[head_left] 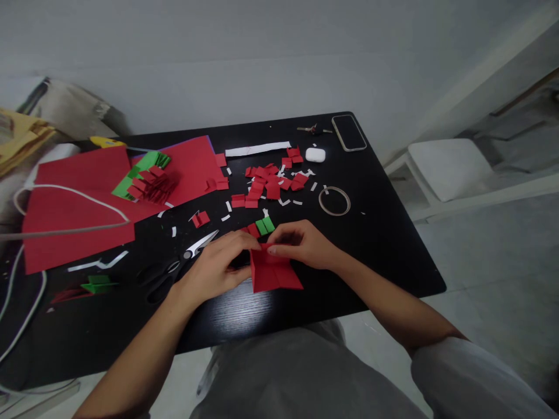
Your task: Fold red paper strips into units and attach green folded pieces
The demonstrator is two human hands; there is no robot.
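A creased piece of red paper (277, 273) is held up between both hands over the near part of the table. My left hand (220, 265) pinches its upper left edge. With thumb and fingers, my right hand (301, 244) grips the top edge near the middle. Just beyond the paper lie small folded red pieces and a green folded piece (265, 226). Beside my left hand rest black-handled scissors (186, 256), their blades parted slightly and pointing away to the right.
Large red sheets (78, 203) bear stacked green and red folded strips (151, 180). Folded red pieces (264, 180) and white scraps lie mid-table. Further right are a bangle-like ring (334, 200), a white case (315, 155), keys (314, 129) and a phone (349, 132). White cables (65, 231) cross the left side.
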